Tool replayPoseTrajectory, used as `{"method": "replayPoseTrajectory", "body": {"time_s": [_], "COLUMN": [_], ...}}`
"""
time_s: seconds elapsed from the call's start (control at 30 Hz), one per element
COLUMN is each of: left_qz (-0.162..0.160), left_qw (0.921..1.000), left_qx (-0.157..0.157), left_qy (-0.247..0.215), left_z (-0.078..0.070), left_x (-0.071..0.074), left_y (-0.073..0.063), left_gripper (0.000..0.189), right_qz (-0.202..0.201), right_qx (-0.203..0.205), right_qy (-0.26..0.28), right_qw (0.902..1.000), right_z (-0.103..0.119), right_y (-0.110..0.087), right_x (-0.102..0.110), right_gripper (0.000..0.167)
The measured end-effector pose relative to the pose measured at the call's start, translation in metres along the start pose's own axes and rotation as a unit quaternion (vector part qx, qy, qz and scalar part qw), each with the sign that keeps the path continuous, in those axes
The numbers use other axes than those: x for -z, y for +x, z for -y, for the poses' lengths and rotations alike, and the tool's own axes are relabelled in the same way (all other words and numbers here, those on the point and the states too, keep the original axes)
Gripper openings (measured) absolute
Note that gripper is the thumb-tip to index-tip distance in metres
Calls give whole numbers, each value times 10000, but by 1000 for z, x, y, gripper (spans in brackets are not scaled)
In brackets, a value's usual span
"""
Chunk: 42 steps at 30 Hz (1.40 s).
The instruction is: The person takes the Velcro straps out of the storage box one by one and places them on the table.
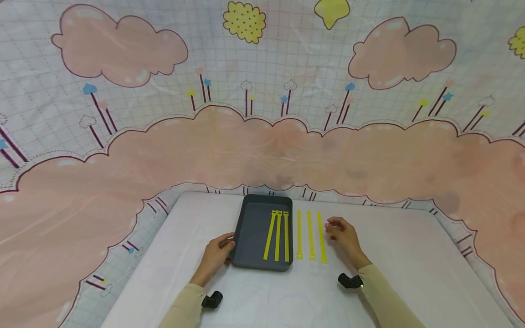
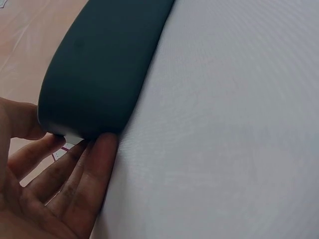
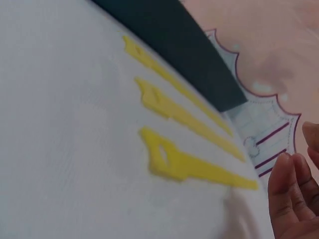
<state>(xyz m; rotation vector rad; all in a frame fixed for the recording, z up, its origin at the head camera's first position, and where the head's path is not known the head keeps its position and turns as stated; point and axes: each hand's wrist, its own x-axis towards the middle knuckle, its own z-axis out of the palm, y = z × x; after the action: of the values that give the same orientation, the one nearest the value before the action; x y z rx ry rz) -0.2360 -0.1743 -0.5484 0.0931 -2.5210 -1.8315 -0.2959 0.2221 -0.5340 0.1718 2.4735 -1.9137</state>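
A dark grey tray (image 1: 262,234) lies on the white table. My left hand (image 1: 214,254) holds its near left side, with the thumb at the rim and the fingertips against the outer wall (image 2: 94,64). Three yellow cable straps (image 1: 277,237) with slotted heads lie inside the tray, heads toward the far end. Three more lie side by side to the right of it, heads toward me: a left strap (image 1: 300,234), a middle strap (image 1: 311,234) and a right strap (image 3: 199,167). My right hand (image 1: 343,239) hovers just right of the right strap, fingers loosely bent and holding nothing.
The white table (image 1: 410,264) stretches out on both sides of the tray. Behind it hangs a patterned cloth (image 1: 287,155) with clouds and stars. A black wrist camera (image 1: 350,280) sits at the right sleeve, another black camera (image 1: 212,299) at the left.
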Motion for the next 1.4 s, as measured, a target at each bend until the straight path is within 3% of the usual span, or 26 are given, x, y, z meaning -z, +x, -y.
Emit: {"method": "replayPoseTrajectory", "body": {"time_s": [0.27, 0.53, 0.87, 1.17, 1.4], "left_qz": [-2, -30, -10, -42, -54], "left_qw": [10000, 10000, 10000, 10000, 9999], "left_qx": [39, -22, 33, 20, 76], "left_qy": [33, 71, 44, 52, 91], "left_z": [1, 1, 0, -1, 3], "left_x": [1, 2, 0, 0, 0], "left_y": [-4, 1, 1, 2, 1], "left_gripper": [37, 37, 37, 37, 36], "right_qz": [137, 415, 667, 801, 1058], "right_qx": [596, 1192, 1404, 1357, 1732], "right_qy": [-93, -166, -136, -234, -115], "right_qw": [9981, 9919, 9878, 9872, 9791], "right_z": [24, 47, 59, 61, 62], "right_y": [-9, -21, -28, -34, -38], "right_x": [-12, -23, -35, -46, -56], "right_gripper": [33, 31, 31, 31, 31]}}
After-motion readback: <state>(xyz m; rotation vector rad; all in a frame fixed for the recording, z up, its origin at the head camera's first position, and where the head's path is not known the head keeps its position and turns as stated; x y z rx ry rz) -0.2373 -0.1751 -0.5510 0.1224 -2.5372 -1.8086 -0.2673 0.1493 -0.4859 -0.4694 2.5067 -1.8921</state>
